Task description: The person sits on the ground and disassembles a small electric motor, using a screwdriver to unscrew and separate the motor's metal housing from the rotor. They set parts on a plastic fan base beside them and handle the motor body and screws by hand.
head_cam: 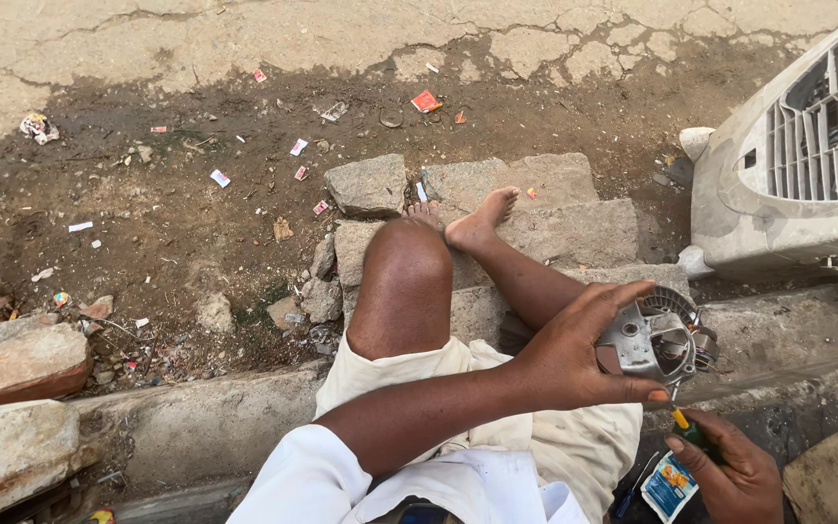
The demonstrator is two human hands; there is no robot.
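My left hand (574,354) grips a round grey metal motor part (657,340) with vents and copper windings, held above my lap. Just below it, my right hand (729,471) holds a screwdriver (683,425) with a yellow and green handle, its tip pointing up at the underside of the motor part. My bare legs stretch forward, one foot (477,221) resting on stone slabs.
A white plastic cooler casing (788,165) with a grille stands at the right. A small blue and white sachet (669,485) lies by my right hand. Stone blocks (370,184) and bricks (26,364) sit on littered dirt ground beyond a concrete kerb (196,422).
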